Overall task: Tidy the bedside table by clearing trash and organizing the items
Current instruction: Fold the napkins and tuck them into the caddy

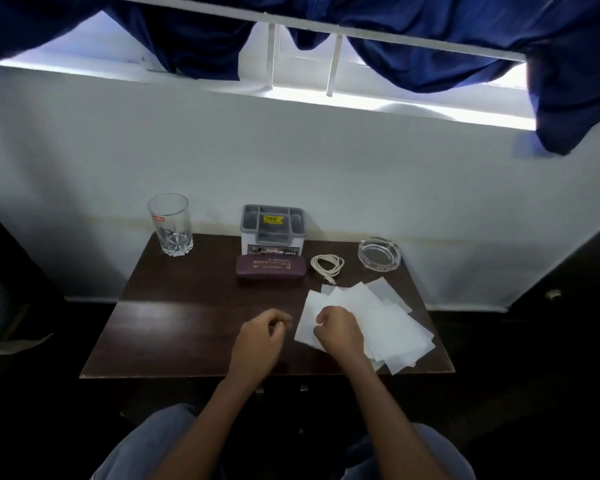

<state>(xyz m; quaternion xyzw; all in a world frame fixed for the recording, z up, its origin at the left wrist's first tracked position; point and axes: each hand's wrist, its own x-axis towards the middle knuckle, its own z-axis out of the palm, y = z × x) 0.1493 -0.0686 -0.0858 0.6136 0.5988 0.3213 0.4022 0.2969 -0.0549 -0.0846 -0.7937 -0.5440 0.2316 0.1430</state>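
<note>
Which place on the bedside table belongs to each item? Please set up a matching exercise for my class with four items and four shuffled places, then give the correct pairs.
Items:
1. drinking glass
2. ashtray
3. glasses case
4. white papers

Places:
A. directly in front of the grey organizer box
B. far left corner
C. near right side, under the right hand
D. far right corner

Pairs: 1-B, 2-D, 3-A, 4-C
</note>
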